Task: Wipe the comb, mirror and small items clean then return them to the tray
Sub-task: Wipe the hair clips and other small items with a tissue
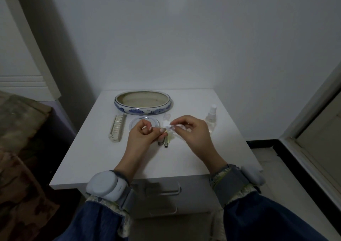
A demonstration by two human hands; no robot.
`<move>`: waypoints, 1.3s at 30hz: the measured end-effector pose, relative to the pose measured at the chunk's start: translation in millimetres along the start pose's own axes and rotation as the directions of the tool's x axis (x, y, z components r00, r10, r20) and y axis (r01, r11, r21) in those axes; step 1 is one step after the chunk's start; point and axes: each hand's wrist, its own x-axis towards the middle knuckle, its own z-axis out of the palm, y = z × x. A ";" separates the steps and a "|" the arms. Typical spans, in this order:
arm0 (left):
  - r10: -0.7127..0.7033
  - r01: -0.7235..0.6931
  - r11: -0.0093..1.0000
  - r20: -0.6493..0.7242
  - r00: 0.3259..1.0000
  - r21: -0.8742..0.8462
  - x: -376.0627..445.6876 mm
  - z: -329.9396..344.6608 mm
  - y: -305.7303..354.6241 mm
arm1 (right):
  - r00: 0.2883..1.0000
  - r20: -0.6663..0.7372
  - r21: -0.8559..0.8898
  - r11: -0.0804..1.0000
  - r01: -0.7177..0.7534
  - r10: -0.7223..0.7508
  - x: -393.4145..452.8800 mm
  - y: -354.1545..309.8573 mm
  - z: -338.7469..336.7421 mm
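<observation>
A blue-and-white oval ceramic tray (118,104) stands empty at the back of the white table. In front of it lie a pale wide-toothed comb (118,130) and a small round mirror (135,123) with a blue rim. My left hand (142,137) pinches a small metal item with its fingertips, above a metal hair clip (166,143) lying on the table. My right hand (191,131) pinches a white wipe (167,124) and holds it against the small item between both hands. What exactly the left fingers hold is too small to tell.
A clear spray bottle (212,117) stands at the right of the table, just behind my right hand. A small clear cap (167,116) sits near the tray. A bed lies to the left, a door frame to the right, and drawers below the table's front edge.
</observation>
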 end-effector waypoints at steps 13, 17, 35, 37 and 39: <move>-0.061 0.028 0.980 -0.164 0.985 -0.199 5.9 -8.7 -0.7 | 0.839 0.167 0.805 0.420 -0.419 0.518 12.0 -4.1 -22.2; -0.076 0.043 0.980 -0.169 0.983 -0.194 5.9 -7.2 -1.0 | 0.826 0.175 0.824 0.380 -0.421 0.536 12.4 0.0 -21.0; -0.119 0.100 0.990 -0.193 0.974 -0.103 7.0 -10.0 -6.1 | 0.993 0.049 -0.610 0.791 -0.053 0.104 -5.8 32.7 -6.2; -0.114 0.101 0.992 -0.192 0.975 -0.079 7.3 -9.8 -6.9 | 0.997 0.018 -0.582 0.812 -0.045 0.069 -3.8 28.2 -5.4; -0.119 0.107 0.992 -0.191 0.974 -0.073 7.2 -8.7 -7.2 | 0.998 -0.054 -0.484 0.873 -0.054 0.032 -0.6 20.7 -4.5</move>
